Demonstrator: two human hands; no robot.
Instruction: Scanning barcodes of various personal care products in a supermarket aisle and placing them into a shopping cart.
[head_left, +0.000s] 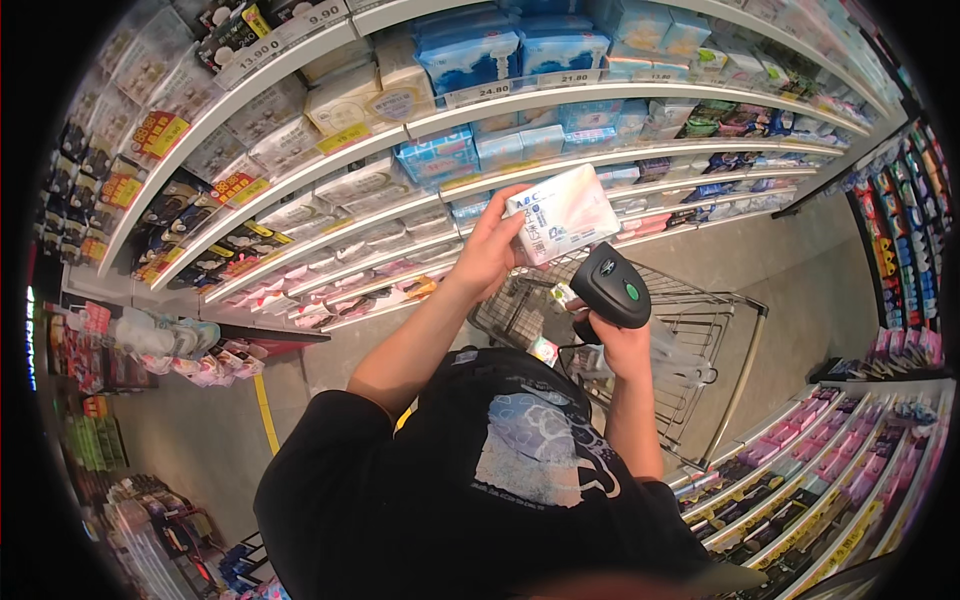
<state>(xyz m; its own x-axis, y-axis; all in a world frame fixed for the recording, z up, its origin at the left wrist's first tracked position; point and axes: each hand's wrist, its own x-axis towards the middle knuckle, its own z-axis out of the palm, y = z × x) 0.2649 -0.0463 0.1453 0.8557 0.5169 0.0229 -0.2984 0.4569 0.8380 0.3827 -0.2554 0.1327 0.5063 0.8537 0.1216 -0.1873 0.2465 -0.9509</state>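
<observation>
My left hand (491, 244) grips a white and pale pink plastic-wrapped pack of ABC sanitary pads (574, 210) by its left edge, the printed face turned up. Just below and to the right of it, my right hand (619, 341) is closed around the handle of a black handheld barcode scanner (611, 285) with a green oval button. The scanner's head is close to the pack's lower edge; whether they touch I cannot tell. A dark cable runs down from the scanner's handle. The fingers under the pack are partly hidden.
Beyond my hands curve long white shelves (420, 199) of packaged goods with price labels. A wire shopping cart (750, 360) holding a few items stands below the scanner. More stocked shelves (810, 480) are at the lower right, and hanging packs (165, 337) are at the left.
</observation>
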